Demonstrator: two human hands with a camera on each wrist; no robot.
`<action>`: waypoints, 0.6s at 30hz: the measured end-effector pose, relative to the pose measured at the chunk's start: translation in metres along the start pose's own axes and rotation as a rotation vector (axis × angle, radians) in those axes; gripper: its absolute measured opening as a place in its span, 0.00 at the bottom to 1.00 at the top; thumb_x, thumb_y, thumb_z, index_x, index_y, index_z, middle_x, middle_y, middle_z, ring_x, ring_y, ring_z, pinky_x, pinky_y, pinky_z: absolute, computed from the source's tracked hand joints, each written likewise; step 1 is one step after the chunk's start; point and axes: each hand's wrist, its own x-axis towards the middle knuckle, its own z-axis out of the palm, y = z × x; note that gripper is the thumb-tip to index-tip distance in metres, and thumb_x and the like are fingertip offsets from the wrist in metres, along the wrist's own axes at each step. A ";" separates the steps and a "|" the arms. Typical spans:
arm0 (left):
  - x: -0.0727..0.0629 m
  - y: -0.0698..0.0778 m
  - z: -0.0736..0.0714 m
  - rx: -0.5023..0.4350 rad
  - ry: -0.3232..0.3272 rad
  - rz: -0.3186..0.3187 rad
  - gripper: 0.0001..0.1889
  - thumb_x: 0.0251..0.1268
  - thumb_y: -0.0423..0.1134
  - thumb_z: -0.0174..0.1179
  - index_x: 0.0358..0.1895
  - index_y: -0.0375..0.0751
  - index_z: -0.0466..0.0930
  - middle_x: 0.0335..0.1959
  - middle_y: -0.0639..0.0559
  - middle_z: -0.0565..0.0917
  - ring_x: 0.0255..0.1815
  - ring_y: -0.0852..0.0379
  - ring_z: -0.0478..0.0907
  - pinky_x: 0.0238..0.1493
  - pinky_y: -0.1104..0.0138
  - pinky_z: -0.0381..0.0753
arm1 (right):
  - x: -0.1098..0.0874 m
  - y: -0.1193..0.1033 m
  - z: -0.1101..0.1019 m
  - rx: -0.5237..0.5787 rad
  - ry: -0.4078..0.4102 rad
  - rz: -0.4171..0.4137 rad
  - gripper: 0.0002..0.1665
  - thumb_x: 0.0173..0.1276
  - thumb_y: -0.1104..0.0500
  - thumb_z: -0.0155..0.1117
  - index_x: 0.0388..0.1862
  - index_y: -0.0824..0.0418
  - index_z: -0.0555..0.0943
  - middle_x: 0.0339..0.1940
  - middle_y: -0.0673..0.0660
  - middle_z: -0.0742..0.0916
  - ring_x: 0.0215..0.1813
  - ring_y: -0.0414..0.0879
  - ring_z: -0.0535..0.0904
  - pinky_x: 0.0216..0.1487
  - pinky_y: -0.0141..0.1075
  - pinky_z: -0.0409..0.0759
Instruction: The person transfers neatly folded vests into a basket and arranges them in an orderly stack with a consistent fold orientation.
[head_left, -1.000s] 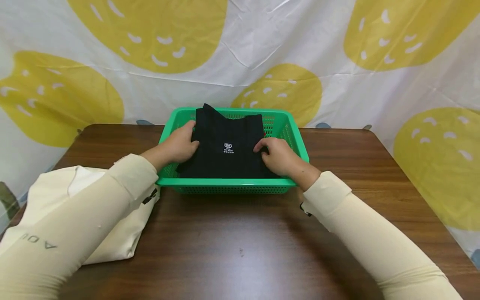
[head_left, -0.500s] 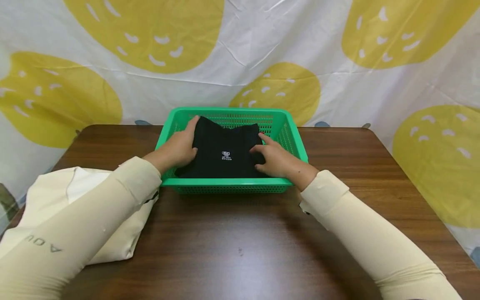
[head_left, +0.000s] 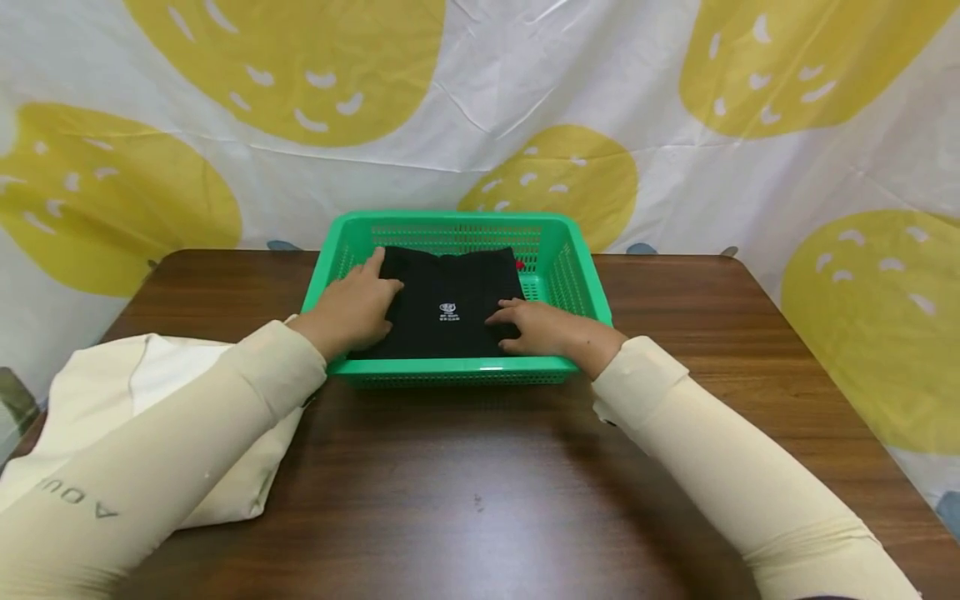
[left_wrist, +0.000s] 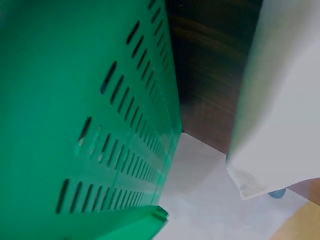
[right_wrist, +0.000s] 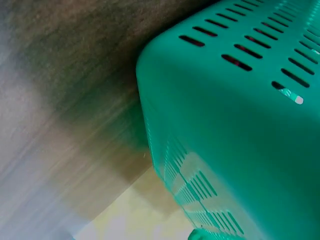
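A folded black cloth [head_left: 442, 287] with a small white print lies inside the green plastic basket [head_left: 450, 365]. My left hand [head_left: 352, 307] rests on the left side of the cloth, its fingers extended. On the right, my right hand [head_left: 536, 327] touches the cloth near its right edge, fingers loosely spread. Neither hand pinches it. Both wrist views look at the outside of the basket's slotted walls, so the hands and the cloth are hidden there.
A cream-coloured cloth [head_left: 97, 392] lies folded at the left of the brown wooden table [head_left: 480, 500], partly under my left sleeve. A small red thing [head_left: 520, 264] shows inside the basket at the right. A patterned curtain [head_left: 525, 83] hangs behind the table.
The black cloth has sunk lower into the basket, its raised back corners now flatter. Both hands have come down with it, and the fingers have loosened from its edges.
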 end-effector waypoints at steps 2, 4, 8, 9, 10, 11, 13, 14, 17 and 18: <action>-0.001 0.000 0.000 0.039 -0.008 0.016 0.31 0.67 0.37 0.64 0.72 0.34 0.68 0.80 0.29 0.45 0.79 0.30 0.51 0.67 0.37 0.67 | 0.001 0.001 -0.001 0.005 -0.024 -0.002 0.29 0.75 0.58 0.57 0.73 0.64 0.70 0.79 0.68 0.63 0.79 0.63 0.58 0.78 0.52 0.61; -0.001 0.001 0.002 0.064 -0.042 0.037 0.30 0.69 0.40 0.63 0.72 0.35 0.68 0.80 0.30 0.50 0.79 0.33 0.53 0.67 0.37 0.68 | 0.002 0.001 -0.002 0.010 -0.048 0.000 0.29 0.76 0.58 0.56 0.74 0.64 0.69 0.79 0.68 0.63 0.79 0.63 0.60 0.77 0.52 0.62; 0.005 0.002 0.009 0.081 -0.179 0.070 0.30 0.73 0.45 0.58 0.73 0.36 0.66 0.77 0.32 0.61 0.77 0.35 0.59 0.69 0.41 0.68 | 0.003 0.005 -0.002 0.031 -0.093 0.027 0.30 0.77 0.56 0.55 0.75 0.61 0.67 0.81 0.66 0.60 0.79 0.63 0.59 0.77 0.53 0.61; 0.006 0.002 0.011 0.076 -0.210 0.073 0.30 0.74 0.45 0.58 0.74 0.36 0.65 0.76 0.33 0.62 0.77 0.35 0.60 0.70 0.41 0.67 | 0.003 0.006 -0.001 0.038 -0.101 0.034 0.30 0.77 0.56 0.55 0.76 0.60 0.67 0.81 0.66 0.59 0.79 0.63 0.59 0.78 0.53 0.60; 0.007 0.002 0.013 0.073 -0.236 0.074 0.31 0.74 0.45 0.57 0.74 0.36 0.64 0.76 0.33 0.63 0.76 0.35 0.60 0.71 0.42 0.66 | 0.004 0.008 0.000 0.046 -0.107 0.041 0.31 0.77 0.55 0.55 0.76 0.59 0.66 0.81 0.65 0.59 0.80 0.63 0.58 0.78 0.53 0.60; 0.009 0.002 0.015 0.076 -0.254 0.080 0.31 0.74 0.45 0.57 0.74 0.36 0.64 0.75 0.33 0.64 0.76 0.35 0.61 0.71 0.42 0.67 | 0.004 0.009 0.001 0.054 -0.113 0.048 0.31 0.78 0.55 0.55 0.76 0.59 0.66 0.82 0.65 0.58 0.80 0.62 0.57 0.78 0.53 0.59; 0.011 0.001 0.019 0.083 -0.272 0.092 0.31 0.74 0.44 0.58 0.74 0.35 0.64 0.74 0.33 0.66 0.75 0.35 0.63 0.70 0.43 0.68 | 0.006 0.012 0.004 0.072 -0.124 0.066 0.31 0.78 0.54 0.55 0.77 0.57 0.65 0.82 0.63 0.57 0.81 0.61 0.54 0.79 0.53 0.57; 0.012 0.001 0.021 0.087 -0.280 0.097 0.31 0.73 0.44 0.58 0.74 0.35 0.64 0.74 0.33 0.67 0.75 0.35 0.64 0.70 0.44 0.69 | 0.007 0.013 0.006 0.079 -0.131 0.072 0.31 0.78 0.54 0.54 0.77 0.57 0.65 0.82 0.63 0.57 0.82 0.61 0.53 0.79 0.53 0.56; 0.014 0.000 0.026 0.101 -0.306 0.101 0.31 0.73 0.44 0.59 0.74 0.35 0.64 0.73 0.34 0.69 0.73 0.36 0.66 0.68 0.45 0.71 | 0.009 0.016 0.013 0.089 -0.148 0.075 0.31 0.78 0.53 0.53 0.77 0.56 0.65 0.83 0.62 0.56 0.83 0.60 0.49 0.80 0.54 0.54; 0.015 0.000 0.028 0.103 -0.310 0.101 0.31 0.73 0.44 0.59 0.74 0.35 0.64 0.73 0.34 0.69 0.73 0.36 0.66 0.68 0.45 0.71 | 0.010 0.017 0.014 0.091 -0.151 0.072 0.31 0.78 0.53 0.53 0.77 0.56 0.65 0.83 0.62 0.56 0.83 0.60 0.49 0.80 0.54 0.54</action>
